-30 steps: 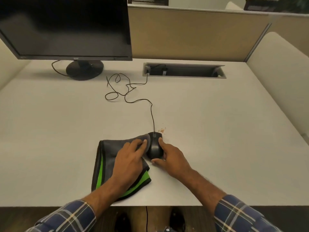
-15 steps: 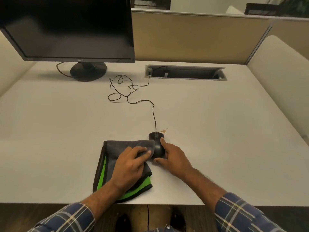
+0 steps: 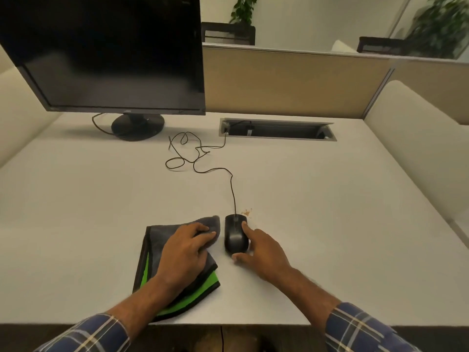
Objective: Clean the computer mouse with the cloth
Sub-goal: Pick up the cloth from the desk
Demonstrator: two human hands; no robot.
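A black wired computer mouse [image 3: 234, 236] lies on the white desk [image 3: 330, 212] near its front edge. My right hand [image 3: 264, 252] holds it from the right, index finger on its top and thumb at its rear. A folded grey cloth with green stripes [image 3: 157, 240] lies just left of the mouse, a small gap between them. My left hand [image 3: 186, 252] rests flat on the cloth, fingers pressing its upper right corner.
The mouse cable [image 3: 198, 158] curls back to a cable tray [image 3: 278, 129] cut into the desk. A black monitor [image 3: 109, 54] stands at the back left. Brown crumbs [image 3: 246, 212] lie just beyond the mouse. Partition walls [image 3: 291, 85] enclose the desk.
My left hand has drawn the cloth leftward off the mouse, so the mouse's top is now uncovered. The right hand stays on the mouse. The camera has tilted upward.
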